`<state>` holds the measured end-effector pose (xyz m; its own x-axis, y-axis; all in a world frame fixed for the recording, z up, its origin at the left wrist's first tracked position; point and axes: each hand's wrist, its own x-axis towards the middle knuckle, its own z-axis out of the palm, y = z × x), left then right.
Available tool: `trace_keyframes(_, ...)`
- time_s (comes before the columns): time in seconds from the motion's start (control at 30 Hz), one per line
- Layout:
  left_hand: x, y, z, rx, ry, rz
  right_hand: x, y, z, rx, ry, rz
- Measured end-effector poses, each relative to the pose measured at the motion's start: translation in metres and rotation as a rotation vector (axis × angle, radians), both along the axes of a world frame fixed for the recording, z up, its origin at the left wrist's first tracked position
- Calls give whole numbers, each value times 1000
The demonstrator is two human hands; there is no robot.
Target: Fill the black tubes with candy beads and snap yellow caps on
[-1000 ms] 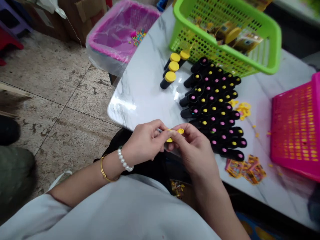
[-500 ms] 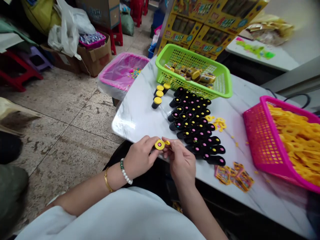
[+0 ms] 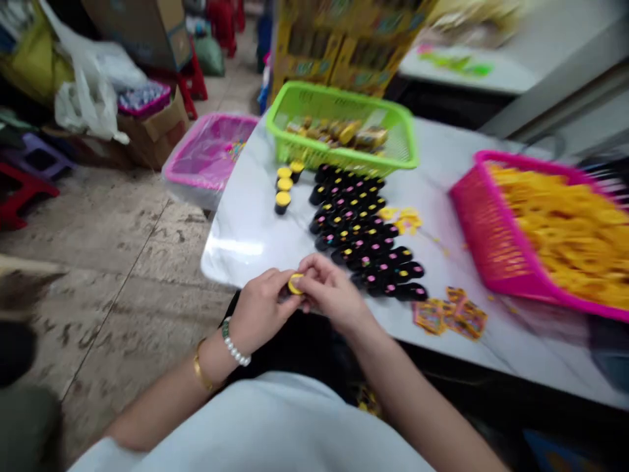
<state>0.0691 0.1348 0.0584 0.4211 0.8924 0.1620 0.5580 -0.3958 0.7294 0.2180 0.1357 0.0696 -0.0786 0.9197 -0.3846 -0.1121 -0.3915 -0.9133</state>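
Pinch grip in the left hand (image 3: 263, 298), thumb and fingers curled closed on a small round yellow plastic cap (image 3: 295, 283). Dark bit (image 3: 284, 294) right next to the cap, mostly covered by fingers, so can't say what. Right hand (image 3: 334, 295) closed in on the same cap from the other side, thumb over its face, other fingers bunched around the edge. Pretty blurry, so can't make out the exact fingertip contact.

Cap held up in front of the body, by the near edge of a white marble-look tabletop (image 3: 263, 239). On the left wrist, a white and green bead bracelet (image 3: 234, 347) plus a gold-coloured bangle (image 3: 199, 368).

Just beyond the hands, a packed bunch of black plastic tubes (image 3: 354, 229) with pink or yellow dots on top. Off to their left, four black tubes with round yellow lids (image 3: 282, 198), all upright. Behind those, a bright green slotted plastic basket (image 3: 344, 160). Over on the right, a hot pink plastic basket (image 3: 484, 249) heaped with flat yellow plastic pieces (image 3: 570, 229).
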Motion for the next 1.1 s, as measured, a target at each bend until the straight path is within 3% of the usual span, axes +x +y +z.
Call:
trace_keyframes(0.2,-4,10,5,89,52,-12,2,-17,15,104,-76,-19)
trace_keyframes(0.3,-10,15,6,110,70,41,28,-35,33,198,-154,-38)
trace_keyframes(0.4,-14,17,4,88,78,63,57,-40,42,293,-246,-175)
trace_keyframes(0.5,-15,16,2,89,53,-16,59,-37,35,215,-190,-186)
trace_keyframes(0.67,-22,18,7,100,65,-260,17,-26,11,-19,88,5)
trace_keyframes(0.77,-28,25,14,51,85,-370,7,-13,7,-108,128,93)
trace_keyframes(0.93,-29,37,9,-61,92,-396,12,8,5,-196,12,300)
trace_keyframes(1.1,-25,30,4,-51,59,-340,3,-3,-1,-137,-28,248)
